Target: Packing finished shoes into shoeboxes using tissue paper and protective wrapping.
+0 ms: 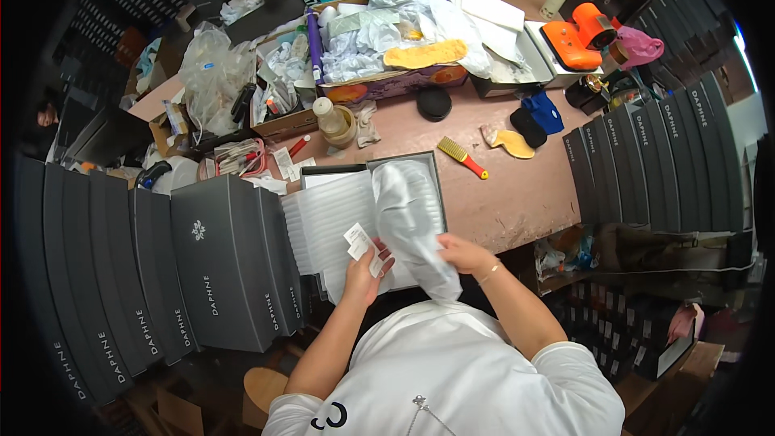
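Note:
Between the thumb and fingers of my left hand [361, 276] is a small white paper label [355, 236]. My right hand [468, 256] pinches the edge of a clear plastic bag [412, 222], which holds something grey whose kind is hard to make out. The bag lies slantwise over an open dark grey shoe box [440, 180]. Sheets of ribbed white air-cushion wrap [323, 210] spread across the box's left part and hang over its near edge. My left fingers are close beside the bag's left side.
Stacked dark grey shoe boxes [214, 258] stand at left, with more boxes [666, 161] at right. Beyond lie a yellow-and-red brush [462, 158], a black round tin [434, 102], a glue jar [333, 119], and a carton [363, 90] heaped with crumpled paper. An orange device [575, 42] sits far right.

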Demonstrator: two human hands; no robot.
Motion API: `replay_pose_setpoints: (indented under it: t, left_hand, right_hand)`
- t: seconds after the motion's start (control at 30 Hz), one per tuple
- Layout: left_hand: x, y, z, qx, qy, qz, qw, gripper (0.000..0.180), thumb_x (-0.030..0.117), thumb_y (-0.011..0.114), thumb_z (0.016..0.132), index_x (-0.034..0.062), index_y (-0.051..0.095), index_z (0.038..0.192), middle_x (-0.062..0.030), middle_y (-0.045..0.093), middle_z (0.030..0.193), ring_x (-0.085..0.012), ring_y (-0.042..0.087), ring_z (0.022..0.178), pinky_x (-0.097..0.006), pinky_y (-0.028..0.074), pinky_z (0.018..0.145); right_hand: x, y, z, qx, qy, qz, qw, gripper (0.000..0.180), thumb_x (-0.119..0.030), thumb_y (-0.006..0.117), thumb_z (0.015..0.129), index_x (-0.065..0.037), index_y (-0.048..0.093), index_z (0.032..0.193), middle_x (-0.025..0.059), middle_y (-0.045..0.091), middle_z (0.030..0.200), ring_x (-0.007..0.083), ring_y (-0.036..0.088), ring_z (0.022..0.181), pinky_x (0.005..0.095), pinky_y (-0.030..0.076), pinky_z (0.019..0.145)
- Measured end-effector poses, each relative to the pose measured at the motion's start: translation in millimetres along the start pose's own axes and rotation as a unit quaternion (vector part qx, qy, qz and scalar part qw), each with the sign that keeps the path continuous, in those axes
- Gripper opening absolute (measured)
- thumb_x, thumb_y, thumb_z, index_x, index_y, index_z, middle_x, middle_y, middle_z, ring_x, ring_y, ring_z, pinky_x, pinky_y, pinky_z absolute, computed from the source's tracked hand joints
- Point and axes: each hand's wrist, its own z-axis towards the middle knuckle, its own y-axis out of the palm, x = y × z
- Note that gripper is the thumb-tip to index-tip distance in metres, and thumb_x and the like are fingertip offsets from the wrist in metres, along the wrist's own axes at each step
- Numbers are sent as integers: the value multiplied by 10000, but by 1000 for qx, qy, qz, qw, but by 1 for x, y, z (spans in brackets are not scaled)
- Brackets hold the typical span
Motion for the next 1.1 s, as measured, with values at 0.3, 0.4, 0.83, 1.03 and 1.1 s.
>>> replay_pose_setpoints:
  t: [0.3, 0.4, 0.83, 1.03, 1.1]
  left_hand:
    - [-27, 31, 18, -9, -61, 81, 995, 499, 177, 505, 937, 56, 320, 1384, -131, 448, 1290, -275, 465, 1185, -430, 446, 955]
    - [-34, 25, 33, 41, -64, 80, 994, 524, 182, 530, 920, 93, 319, 1392, -100, 442, 1302, -251, 437, 1209, -425, 417, 965]
    - [11, 101, 73, -80, 395, 585, 704, 654, 190, 640, 836, 40, 335, 1395, -199, 379, 1398, -338, 366, 1292, -435, 328, 1037]
    - [-8, 136, 165, -43, 362, 855, 368, 237, 272, 657, 776, 113, 666, 951, -67, 620, 1011, -253, 547, 1020, -471, 404, 832]
    - [-7, 122, 178, -12, 410, 830, 377, 133, 189, 618, 777, 86, 683, 830, -57, 641, 908, -272, 578, 937, -452, 421, 795]
  right_hand:
    - [-56, -96, -33, 290, 44, -685, 666, 323, -164, 699, 723, -31, 604, 1002, 134, 633, 944, 296, 605, 761, 374, 486, 725]
    - [-57, -51, -10, 357, -200, -722, 558, 443, -271, 753, 680, -48, 588, 1026, 126, 574, 1051, 309, 552, 962, 431, 423, 837]
    - [4, -18, 28, 177, -283, -759, 560, 122, -156, 529, 783, -116, 643, 801, 42, 565, 945, 206, 480, 1089, 557, 278, 1015]
    - [22, -17, 30, 237, -242, -719, 607, 171, -171, 528, 798, -88, 659, 871, 87, 574, 1072, 250, 456, 1172, 558, 274, 1010]
    - [21, -14, 30, 229, -251, -706, 621, 142, -135, 544, 809, -66, 636, 893, 90, 573, 1068, 258, 475, 1143, 497, 317, 1007]
